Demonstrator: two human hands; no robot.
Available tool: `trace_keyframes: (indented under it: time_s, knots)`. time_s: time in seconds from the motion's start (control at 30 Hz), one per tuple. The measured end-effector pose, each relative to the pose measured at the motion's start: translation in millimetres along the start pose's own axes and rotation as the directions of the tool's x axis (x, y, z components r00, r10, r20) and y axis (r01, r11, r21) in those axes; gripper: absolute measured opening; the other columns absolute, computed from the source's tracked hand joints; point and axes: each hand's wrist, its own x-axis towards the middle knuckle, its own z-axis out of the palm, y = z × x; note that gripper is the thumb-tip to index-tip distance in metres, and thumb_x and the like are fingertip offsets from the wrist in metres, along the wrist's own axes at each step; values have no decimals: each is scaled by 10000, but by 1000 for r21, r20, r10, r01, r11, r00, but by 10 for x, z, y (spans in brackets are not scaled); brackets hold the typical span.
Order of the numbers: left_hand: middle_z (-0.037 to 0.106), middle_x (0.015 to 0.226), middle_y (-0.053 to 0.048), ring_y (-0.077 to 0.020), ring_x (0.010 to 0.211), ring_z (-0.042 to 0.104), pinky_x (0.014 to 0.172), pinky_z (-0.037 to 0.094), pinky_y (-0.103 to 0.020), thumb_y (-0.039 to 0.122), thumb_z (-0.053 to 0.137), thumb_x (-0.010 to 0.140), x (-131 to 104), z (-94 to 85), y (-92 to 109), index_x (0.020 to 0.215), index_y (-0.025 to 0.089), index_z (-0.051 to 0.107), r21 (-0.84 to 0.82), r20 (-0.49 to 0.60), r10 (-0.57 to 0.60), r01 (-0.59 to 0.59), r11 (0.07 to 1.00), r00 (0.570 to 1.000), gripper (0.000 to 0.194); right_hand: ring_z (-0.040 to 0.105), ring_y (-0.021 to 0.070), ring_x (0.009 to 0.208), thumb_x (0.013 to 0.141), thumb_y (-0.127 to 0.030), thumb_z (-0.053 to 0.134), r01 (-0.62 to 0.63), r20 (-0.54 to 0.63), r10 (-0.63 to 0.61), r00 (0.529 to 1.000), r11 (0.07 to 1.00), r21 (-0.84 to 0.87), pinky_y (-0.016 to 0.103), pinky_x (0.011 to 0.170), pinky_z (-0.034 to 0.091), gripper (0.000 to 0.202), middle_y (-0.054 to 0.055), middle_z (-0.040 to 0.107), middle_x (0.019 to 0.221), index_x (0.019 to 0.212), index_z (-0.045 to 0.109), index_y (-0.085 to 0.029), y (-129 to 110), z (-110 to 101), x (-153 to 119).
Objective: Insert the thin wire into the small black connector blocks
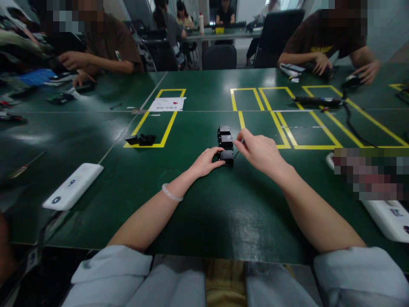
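Three small black blocks stand in a row on the green table, running away from me. My left hand has its thumb and fingers around the left side of the nearest black block. Just to the right, my right hand pinches a thin dark piece, whose tip reaches down beside that block; what exactly it is, is too small to tell. The middle block and the farthest block sit right behind, touched by neither hand as far as I can see.
Yellow tape rectangles mark the table. Black parts and a white paper lie to the left. White devices rest at left and right. A black tool with a cable lies back right. People sit across the table.
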Motion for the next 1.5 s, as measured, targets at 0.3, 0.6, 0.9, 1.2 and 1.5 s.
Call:
trace_keyframes:
  time_s: [0.3,0.6,0.9,1.2,1.5]
  knots:
    - [609,1333,-59,-261,1194,557,1040,424,-413,379,621,905,-4,-9,8,1286,226,542,-7,-4,5,-6,1000,1000,419,629,196,720,975,-315,300,20,-31,-20,999,1000,1,287,554,210,338,73,716,873,1196,532,-207,5,18,-6]
    - [602,1338,-63,-268,1198,552,1039,420,-416,389,623,907,-9,-12,15,1291,222,540,-10,2,-3,3,1000,1000,427,623,197,708,1003,-404,283,-6,-10,6,1000,1000,-30,289,552,190,366,77,708,837,1130,562,-204,7,9,3]
    - [609,1325,-67,-267,1181,558,1025,427,-412,383,631,905,-3,6,-13,1291,211,541,-5,-12,12,-12,1000,1000,432,625,190,721,997,-379,297,13,-44,-12,999,1000,23,286,560,216,358,68,711,849,1186,540,-197,5,27,-7]
    - [605,1336,-66,-265,1194,556,1036,426,-416,368,631,902,-1,-4,17,1289,221,541,-4,-7,-4,4,1000,1000,423,623,193,684,987,-320,278,-12,-28,11,1000,1000,-21,294,554,210,363,71,709,825,1249,492,-189,2,24,6]
    - [604,1339,-68,-266,1184,556,1030,425,-415,374,632,905,-1,-7,6,1292,211,541,-1,-3,3,-3,1000,1000,430,620,187,707,1010,-405,282,9,-27,-9,1000,1000,-15,287,553,206,355,65,711,843,1148,542,-207,8,23,3]
